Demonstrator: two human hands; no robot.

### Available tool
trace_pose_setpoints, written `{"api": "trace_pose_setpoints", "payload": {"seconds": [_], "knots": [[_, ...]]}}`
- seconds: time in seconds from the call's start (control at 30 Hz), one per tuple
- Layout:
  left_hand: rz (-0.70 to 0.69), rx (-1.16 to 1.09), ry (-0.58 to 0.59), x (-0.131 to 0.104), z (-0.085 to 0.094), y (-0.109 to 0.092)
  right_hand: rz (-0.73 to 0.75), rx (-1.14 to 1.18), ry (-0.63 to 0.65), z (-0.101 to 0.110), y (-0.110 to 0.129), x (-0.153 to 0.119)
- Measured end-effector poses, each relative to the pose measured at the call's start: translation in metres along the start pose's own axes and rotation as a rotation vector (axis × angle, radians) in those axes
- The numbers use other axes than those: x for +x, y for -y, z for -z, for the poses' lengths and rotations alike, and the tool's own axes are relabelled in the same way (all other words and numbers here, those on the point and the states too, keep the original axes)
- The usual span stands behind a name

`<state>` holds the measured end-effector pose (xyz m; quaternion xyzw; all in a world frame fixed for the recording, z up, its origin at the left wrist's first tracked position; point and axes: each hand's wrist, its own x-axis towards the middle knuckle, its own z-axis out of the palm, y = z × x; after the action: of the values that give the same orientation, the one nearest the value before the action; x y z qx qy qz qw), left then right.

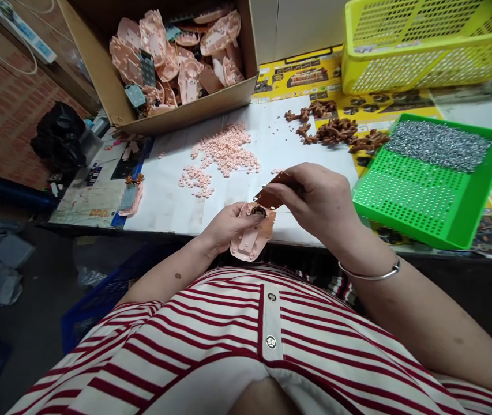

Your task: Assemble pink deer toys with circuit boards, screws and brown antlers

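Observation:
My left hand [228,226] is closed on a pink plastic shell [250,241] at the table's front edge, its thumb beside a dark round part [259,211] in the shell. Just above the shell's upper end, my right hand [310,199] pinches a thin brown board [269,196] between thumb and fingers. Part of the board is hidden by the fingers. Beyond the hands, small pink pieces [227,150] lie heaped on the white table covering [163,199].
A cardboard box [194,108] of pink shells stands at the back left. Brown branched parts [338,131] lie right of the pink pieces. At the right are a green tray [457,233] with metal screws [440,144] and a yellow basket [414,69]. A pink-and-blue item [131,199] sits left.

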<state>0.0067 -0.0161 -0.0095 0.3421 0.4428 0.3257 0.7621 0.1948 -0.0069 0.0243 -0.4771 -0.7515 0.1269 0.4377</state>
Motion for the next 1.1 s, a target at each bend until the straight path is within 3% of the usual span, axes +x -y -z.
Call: {"api": "trace_pose_setpoints", "payload": {"seconds": [0.13,0.53,0.77,1.1], "knots": [[-0.027,-0.048,0.011,0.002,0.0,-0.001,-0.026,0.036,-0.024,0.001,0.002,-0.005],[-0.058,0.019,0.036,-0.001,0.005,-0.003,0.221,0.04,-0.031,0.001,-0.007,-0.038],[-0.08,-0.033,-0.022,-0.003,0.002,-0.006,0.493,-0.168,-0.038,-0.018,-0.01,-0.071],[-0.132,0.034,-0.119,-0.004,0.003,-0.002,0.565,-0.265,-0.032,-0.027,-0.007,-0.08]]}}
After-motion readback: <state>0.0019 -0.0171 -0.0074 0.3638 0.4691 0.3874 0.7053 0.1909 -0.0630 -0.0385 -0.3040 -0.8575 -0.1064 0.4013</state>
